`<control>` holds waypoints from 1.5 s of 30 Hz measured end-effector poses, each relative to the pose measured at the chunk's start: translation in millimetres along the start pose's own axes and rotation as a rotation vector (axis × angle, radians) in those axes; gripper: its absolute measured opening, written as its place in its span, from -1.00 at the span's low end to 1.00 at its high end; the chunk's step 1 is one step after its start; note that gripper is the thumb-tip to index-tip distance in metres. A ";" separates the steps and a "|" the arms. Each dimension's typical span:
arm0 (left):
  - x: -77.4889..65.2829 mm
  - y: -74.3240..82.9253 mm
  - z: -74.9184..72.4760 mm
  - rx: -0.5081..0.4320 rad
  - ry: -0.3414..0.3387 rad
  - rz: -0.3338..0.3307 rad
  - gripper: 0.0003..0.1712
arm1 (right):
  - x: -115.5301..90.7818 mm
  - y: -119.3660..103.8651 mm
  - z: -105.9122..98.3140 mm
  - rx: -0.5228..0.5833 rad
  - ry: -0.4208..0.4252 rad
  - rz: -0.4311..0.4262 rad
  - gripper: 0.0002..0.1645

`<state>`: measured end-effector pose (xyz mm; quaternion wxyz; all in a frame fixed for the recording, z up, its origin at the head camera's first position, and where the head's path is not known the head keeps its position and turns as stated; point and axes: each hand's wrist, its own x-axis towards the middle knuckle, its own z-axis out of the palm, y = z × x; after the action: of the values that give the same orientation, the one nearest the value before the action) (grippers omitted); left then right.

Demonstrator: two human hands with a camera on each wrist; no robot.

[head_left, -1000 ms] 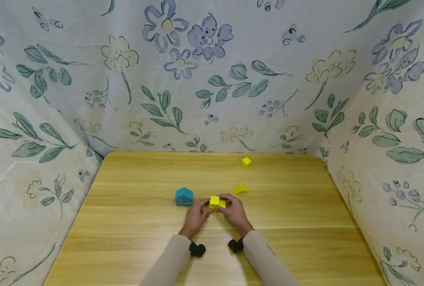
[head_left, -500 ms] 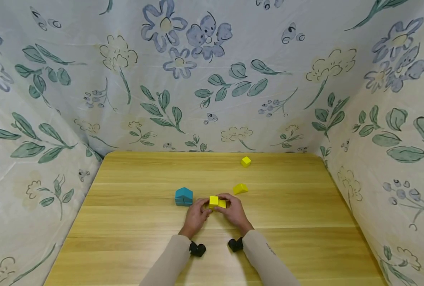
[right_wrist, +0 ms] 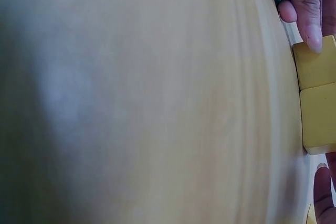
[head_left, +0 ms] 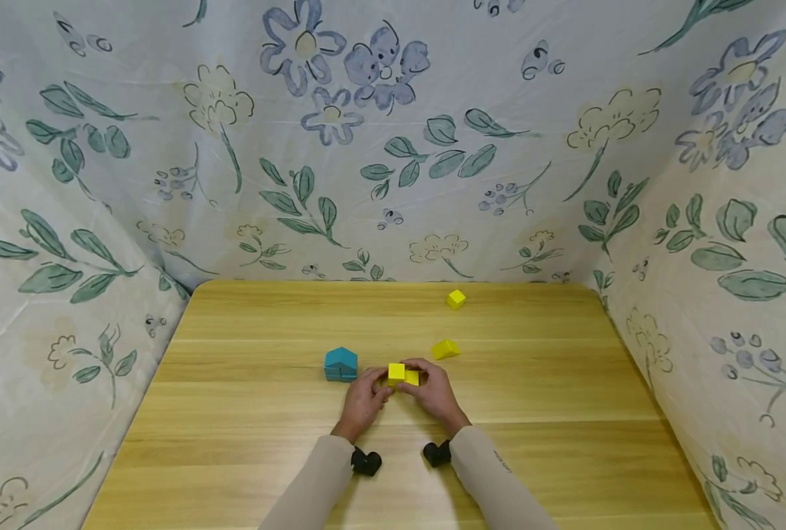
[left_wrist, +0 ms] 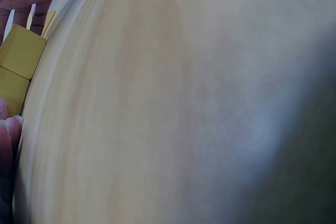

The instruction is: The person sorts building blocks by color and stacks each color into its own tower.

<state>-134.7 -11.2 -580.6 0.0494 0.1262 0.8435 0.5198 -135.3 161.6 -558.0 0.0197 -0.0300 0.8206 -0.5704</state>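
Both hands meet around a small group of yellow wooden blocks in the head view. A yellow cube [head_left: 397, 374] sits higher than the yellow block [head_left: 412, 377] on its right. My left hand [head_left: 363, 401] holds the group from the left, thumb on the near side. From the right, my right hand [head_left: 436, 392] grips it with thumb in front and index finger behind. Side by side, two yellow block faces [left_wrist: 22, 51] show at the left wrist view's edge. In the right wrist view, a left-hand thumb [right_wrist: 313, 35] presses one yellow block [right_wrist: 317, 66].
A blue house-shaped stack of blocks [head_left: 341, 365] stands just left of my left hand. Beyond my right hand lie a yellow triangular block [head_left: 445, 350] and, farther back, a yellow cube [head_left: 455, 299]. Flowered cloth [head_left: 393, 184] hangs around the wooden table [head_left: 254, 427].
The upper yellow cube has shifted very slightly to the left within the group. Both hands have stayed almost still, and the other blocks have not moved.
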 end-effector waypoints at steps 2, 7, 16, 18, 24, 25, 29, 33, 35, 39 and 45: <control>0.2 -0.5 -0.4 -0.001 0.001 0.001 -0.54 | -2.1 -8.9 -1.8 0.006 -0.013 -0.010 -0.55; 0.9 -1.6 -1.3 -0.005 0.001 -0.006 -0.55 | -5.8 -24.1 -5.9 0.022 -0.026 -0.027 -0.52; 0.6 -3.1 -3.3 -0.015 0.020 -0.004 -0.55 | -5.8 9.3 -15.4 0.080 0.036 -0.014 -0.41; 0.3 -3.1 -3.7 -0.010 0.025 -0.004 -0.55 | -7.9 12.3 -21.9 0.127 0.062 -0.013 -0.41; 2.4 -3.7 -2.9 -0.011 0.024 -0.015 -0.55 | -7.8 -1.4 -48.1 0.225 0.198 0.026 -0.51; 3.0 -4.2 -2.4 -0.015 0.025 -0.017 -0.55 | -5.1 -2.1 -51.9 0.232 0.235 0.032 -0.54; 3.3 -5.0 -1.4 -0.020 0.025 -0.010 -0.55 | 9.7 4.2 -64.4 0.242 0.369 0.031 -0.57; 3.0 -4.0 -1.5 -0.017 0.024 -0.010 -0.54 | 30.5 21.4 -74.4 0.238 0.462 0.012 -0.55; 2.9 -4.1 -1.3 -0.012 0.026 -0.003 -0.54 | 39.7 26.3 -79.0 0.227 0.489 0.012 -0.53; 2.1 -4.3 -0.4 -0.003 0.025 -0.006 -0.54 | 56.5 31.0 -87.8 0.196 0.505 0.034 -0.48; 0.3 -1.5 0.8 0.001 0.002 -0.032 -0.53 | 80.8 34.3 -97.7 0.171 0.494 0.127 -0.53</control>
<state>-135.1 -11.1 -582.3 0.0570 0.1121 0.8458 0.5185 -223.4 259.1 -556.0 -0.1428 0.1636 0.7496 -0.6253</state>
